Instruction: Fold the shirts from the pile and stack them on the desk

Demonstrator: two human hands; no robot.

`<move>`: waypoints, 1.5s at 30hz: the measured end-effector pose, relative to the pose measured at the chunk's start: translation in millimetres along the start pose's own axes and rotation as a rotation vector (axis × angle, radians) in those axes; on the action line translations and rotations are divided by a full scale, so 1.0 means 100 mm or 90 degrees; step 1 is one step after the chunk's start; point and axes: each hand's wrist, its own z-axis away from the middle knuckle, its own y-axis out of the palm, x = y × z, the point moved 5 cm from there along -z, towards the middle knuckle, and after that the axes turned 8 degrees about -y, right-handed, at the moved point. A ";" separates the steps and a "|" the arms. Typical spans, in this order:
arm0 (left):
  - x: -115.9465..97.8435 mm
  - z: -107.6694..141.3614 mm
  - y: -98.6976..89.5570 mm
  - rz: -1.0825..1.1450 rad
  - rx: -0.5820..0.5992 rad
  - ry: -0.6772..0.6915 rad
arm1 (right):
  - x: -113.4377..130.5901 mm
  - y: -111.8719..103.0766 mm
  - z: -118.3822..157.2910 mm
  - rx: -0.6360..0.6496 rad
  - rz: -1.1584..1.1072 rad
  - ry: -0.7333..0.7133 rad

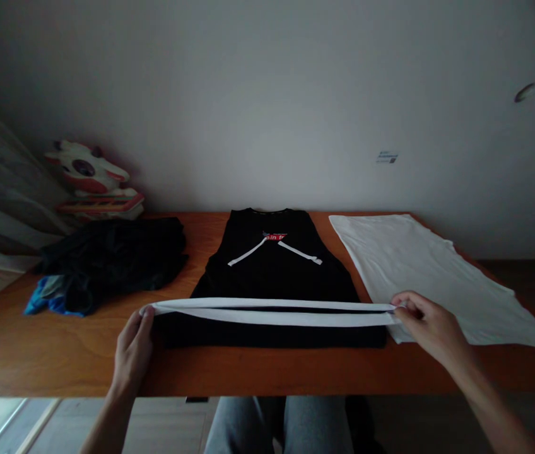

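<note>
On the desk (248, 372) we found the black shirt (272, 277) laid flat in the middle, its sleeves seemingly already turned inward, with two white strips (299, 252) slanting across its front. The body lay at full length, not yet folded, as we judged; the dark heap (116, 252) at left lay crumpled and the white cloth (419, 265) at right lay spread. Our left hand (135, 343) and right hand (428, 323), thumbs closed against fingers, gripped opposite ends of the white band (272, 318), apparently the shirt's hem, stretching it level above the lower front, forearms reaching in from both sides.
</note>
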 end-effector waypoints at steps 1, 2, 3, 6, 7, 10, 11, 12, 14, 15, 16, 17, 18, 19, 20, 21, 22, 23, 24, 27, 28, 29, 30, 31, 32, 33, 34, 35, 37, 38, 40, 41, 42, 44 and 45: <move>-0.01 -0.01 0.00 0.018 0.007 -0.022 | -0.03 0.05 -0.02 0.039 -0.026 0.012; -0.02 -0.02 0.01 0.033 0.017 -0.038 | -0.06 0.10 -0.04 0.081 -0.060 0.025; -0.03 -0.03 0.01 0.041 0.032 -0.044 | -0.09 0.15 -0.05 0.121 -0.097 0.037; -0.10 -0.07 0.04 0.027 0.094 -0.007 | -0.09 0.23 -0.02 0.209 -0.197 0.055; -0.12 -0.09 0.04 0.020 0.119 0.008 | -0.07 0.24 0.00 0.229 -0.221 0.055; -0.17 -0.12 0.02 0.004 0.199 0.054 | -0.03 0.21 0.07 0.274 -0.241 0.051; -0.19 -0.14 0.01 -0.004 0.226 0.069 | -0.02 0.21 0.09 0.291 -0.242 0.049; -0.21 -0.15 -0.01 -0.015 0.250 0.085 | -0.01 0.20 0.11 0.309 -0.246 0.048; -0.23 -0.20 -0.05 -0.053 0.281 0.119 | -0.03 0.20 0.14 0.331 -0.268 0.053; -0.24 -0.22 -0.07 -0.074 0.287 0.138 | -0.05 0.20 0.14 0.326 -0.282 0.058; -0.23 -0.25 -0.09 -0.092 0.285 0.159 | -0.07 0.20 0.14 0.310 -0.293 0.059; -0.23 -0.27 -0.12 -0.103 0.275 0.182 | -0.10 0.19 0.13 0.285 -0.295 0.052; -0.21 -0.29 -0.15 -0.111 0.260 0.207 | -0.13 0.19 0.13 0.255 -0.284 0.036; -0.20 -0.30 -0.17 -0.117 0.246 0.234 | -0.15 0.19 0.13 0.229 -0.256 0.014; -0.18 -0.30 -0.19 -0.126 0.235 0.261 | -0.18 0.20 0.13 0.212 -0.212 -0.013; -0.17 -0.29 -0.20 -0.141 0.229 0.288 | -0.20 0.21 0.14 0.200 -0.159 -0.043; -0.16 -0.26 -0.20 -0.162 0.229 0.315 | -0.21 0.23 0.16 0.195 -0.106 -0.074; -0.16 -0.23 -0.20 -0.187 0.235 0.341 | -0.22 0.25 0.18 0.196 -0.060 -0.100; -0.18 -0.19 -0.19 -0.214 0.246 0.367 | -0.22 0.27 0.21 0.198 -0.025 -0.123; -0.30 -0.04 -0.15 -0.291 0.269 0.443 | -0.16 0.28 0.28 0.193 0.032 -0.190; -0.35 0.01 -0.13 -0.312 0.265 0.466 | -0.12 0.27 0.30 0.188 0.051 -0.215; -0.41 0.07 -0.11 -0.330 0.254 0.487 | -0.05 0.26 0.32 0.180 0.070 -0.243; -0.47 0.12 -0.09 -0.344 0.241 0.505 | 0.02 0.26 0.34 0.174 0.088 -0.273; -0.53 0.17 -0.05 -0.355 0.237 0.523 | 0.10 0.26 0.37 0.170 0.102 -0.305; -0.58 0.23 -0.01 -0.363 0.245 0.541 | 0.19 0.26 0.40 0.171 0.111 -0.337; -0.62 0.28 0.05 -0.369 0.263 0.559 | 0.27 0.28 0.42 0.175 0.117 -0.368; -0.66 0.33 0.11 -0.376 0.289 0.576 | 0.34 0.30 0.45 0.183 0.122 -0.396; -0.68 0.37 0.16 -0.383 0.315 0.593 | 0.38 0.32 0.47 0.194 0.127 -0.420; -0.70 0.41 0.24 -0.395 0.352 0.624 | 0.41 0.37 0.49 0.206 0.142 -0.447; -0.70 0.42 0.27 -0.399 0.360 0.639 | 0.39 0.39 0.50 0.206 0.151 -0.455; -0.67 0.40 0.28 -0.400 0.364 0.663 | 0.33 0.42 0.48 0.199 0.163 -0.461; -0.64 0.38 0.28 -0.398 0.362 0.670 | 0.28 0.43 0.47 0.196 0.163 -0.457; -0.60 0.35 0.26 -0.396 0.360 0.670 | 0.24 0.43 0.45 0.192 0.156 -0.449; -0.53 0.28 0.22 -0.388 0.342 0.644 | 0.16 0.43 0.42 0.175 0.124 -0.415; -0.50 0.23 0.19 -0.380 0.331 0.620 | 0.14 0.42 0.41 0.164 0.100 -0.390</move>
